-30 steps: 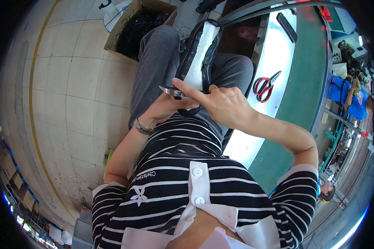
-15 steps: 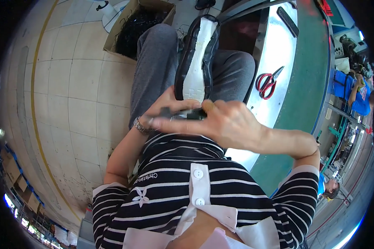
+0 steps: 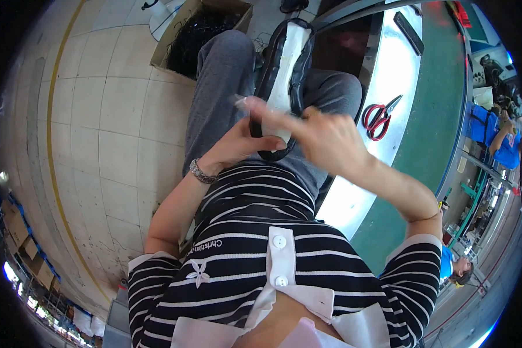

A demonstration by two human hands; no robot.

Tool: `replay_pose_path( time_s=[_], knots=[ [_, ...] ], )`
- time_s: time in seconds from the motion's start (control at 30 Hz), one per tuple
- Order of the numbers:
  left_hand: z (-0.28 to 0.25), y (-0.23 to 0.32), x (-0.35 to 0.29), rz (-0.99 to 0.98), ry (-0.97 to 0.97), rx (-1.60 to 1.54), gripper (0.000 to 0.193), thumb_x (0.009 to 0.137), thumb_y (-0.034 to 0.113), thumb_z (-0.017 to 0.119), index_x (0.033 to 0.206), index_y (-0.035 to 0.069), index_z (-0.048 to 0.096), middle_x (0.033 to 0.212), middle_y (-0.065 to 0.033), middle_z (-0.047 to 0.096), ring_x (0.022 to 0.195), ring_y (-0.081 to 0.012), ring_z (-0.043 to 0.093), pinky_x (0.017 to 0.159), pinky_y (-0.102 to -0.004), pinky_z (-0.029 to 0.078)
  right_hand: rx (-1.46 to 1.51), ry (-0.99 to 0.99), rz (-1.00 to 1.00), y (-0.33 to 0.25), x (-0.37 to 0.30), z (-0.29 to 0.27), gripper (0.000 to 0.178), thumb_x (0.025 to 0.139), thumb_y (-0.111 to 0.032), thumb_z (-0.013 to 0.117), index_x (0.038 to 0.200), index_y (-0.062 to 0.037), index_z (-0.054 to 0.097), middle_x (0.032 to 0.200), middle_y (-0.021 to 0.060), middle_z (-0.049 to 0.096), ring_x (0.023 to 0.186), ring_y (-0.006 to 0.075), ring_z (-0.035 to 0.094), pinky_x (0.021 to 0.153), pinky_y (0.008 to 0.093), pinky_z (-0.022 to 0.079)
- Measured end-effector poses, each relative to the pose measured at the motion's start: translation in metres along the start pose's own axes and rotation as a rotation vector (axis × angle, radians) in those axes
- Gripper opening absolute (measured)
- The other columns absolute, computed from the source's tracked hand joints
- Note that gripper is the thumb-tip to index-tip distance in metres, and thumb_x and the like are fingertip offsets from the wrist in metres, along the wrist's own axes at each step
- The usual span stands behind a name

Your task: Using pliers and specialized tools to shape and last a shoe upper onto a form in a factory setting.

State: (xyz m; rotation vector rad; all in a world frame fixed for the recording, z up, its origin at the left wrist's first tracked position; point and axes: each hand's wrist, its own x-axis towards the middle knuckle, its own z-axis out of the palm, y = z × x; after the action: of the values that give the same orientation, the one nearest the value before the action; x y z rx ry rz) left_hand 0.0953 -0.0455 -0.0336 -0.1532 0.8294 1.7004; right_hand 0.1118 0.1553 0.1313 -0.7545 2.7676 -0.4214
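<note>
An unsoled black shoe (image 3: 296, 52) lies bottom up over my lap, its toe pointing away and its pale insole framed by folded black upper edges. My left hand (image 3: 236, 143) is closed around the heel end, thumb pressed on the bottom. Above the rear half of the shoe is my right hand (image 3: 330, 139), mostly curled, with one long digit stretched left across it. Motion smears that hand. A small pale blur shows at the digit's tip, and I cannot make out what the hand holds.
Red-handled scissors (image 3: 378, 120) and a dark flat bar (image 3: 409, 33) lie on the shiny metal ledge (image 3: 383, 75) at right, beside a green surface (image 3: 432, 87). Beyond my knees stands a cardboard box (image 3: 165, 49) of black scraps. Two people in blue are at far right.
My right hand has moved away from my body, from below the heel to over the shoe. A dark object by that hand no longer shows. The shoe sits slightly nearer me.
</note>
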Motion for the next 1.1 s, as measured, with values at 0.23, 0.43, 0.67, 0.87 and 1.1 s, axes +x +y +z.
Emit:
replay_pose_path(
  time_s=[0.23, 0.43, 0.67, 0.87, 1.1],
  knots=[
    [0.051, 0.038, -0.020, 0.258, 0.084, 0.379, 0.042, 0.083, 0.023, 0.074, 0.115, 0.000, 0.060, 0.098, -0.0121, 0.065, 0.079, -0.0184, 0.062, 0.079, -0.0310, 0.050, -0.088, 0.043, -0.227, -0.039, -0.009, -0.016, 0.080, 0.086, 0.000, 0.049, 0.143, -0.0524, 0.028, 0.073, 0.0125, 0.056, 0.047, 0.0120, 0.054, 0.038, 0.0238, 0.045],
    [0.036, 0.032, -0.009, 0.073, -0.048, 0.310, 0.035, 0.083, 0.016, 0.074, 0.112, 0.003, 0.061, 0.105, -0.0054, 0.065, 0.096, -0.0134, 0.060, 0.082, -0.0257, 0.048, -0.093, -0.207, 0.131, -0.005, 0.005, -0.009, 0.083, 0.084, -0.004, 0.053, 0.147, -0.0482, 0.022, 0.058, 0.0065, 0.050, 0.040, 0.0147, 0.050, 0.034, 0.0275, 0.040],
    [0.042, 0.038, -0.013, 0.156, 0.013, 0.407, 0.048, 0.078, 0.021, 0.080, 0.116, 0.002, 0.058, 0.105, -0.0047, 0.063, 0.097, -0.0131, 0.059, 0.084, -0.0272, 0.047, 0.049, 0.178, -0.131, 0.016, 0.012, -0.031, 0.086, 0.084, -0.008, 0.059, 0.150, -0.0415, 0.015, 0.058, 0.0069, 0.054, 0.041, 0.0112, 0.050, 0.034, 0.0258, 0.038],
    [0.040, 0.041, -0.011, 0.117, 0.043, 0.388, 0.054, 0.075, 0.021, 0.082, 0.117, -0.002, 0.056, 0.108, -0.0082, 0.064, 0.099, -0.0138, 0.059, 0.085, -0.0281, 0.047, -0.298, -0.052, 0.083, 0.050, 0.033, -0.039, 0.082, 0.087, -0.003, 0.051, 0.150, -0.0406, 0.016, 0.048, 0.0026, 0.049, 0.037, 0.0100, 0.046, 0.034, 0.0263, 0.036],
    [0.048, 0.046, -0.011, 0.115, 0.054, 0.469, 0.058, 0.074, 0.020, 0.082, 0.120, -0.003, 0.055, 0.109, -0.0083, 0.063, 0.100, -0.0142, 0.059, 0.087, -0.0284, 0.047, -0.239, -0.032, 0.129, 0.076, 0.042, -0.022, 0.079, 0.092, -0.014, 0.058, 0.150, -0.0416, 0.012, 0.059, 0.0050, 0.058, 0.043, 0.0111, 0.053, 0.038, 0.0221, 0.041]
  ],
)
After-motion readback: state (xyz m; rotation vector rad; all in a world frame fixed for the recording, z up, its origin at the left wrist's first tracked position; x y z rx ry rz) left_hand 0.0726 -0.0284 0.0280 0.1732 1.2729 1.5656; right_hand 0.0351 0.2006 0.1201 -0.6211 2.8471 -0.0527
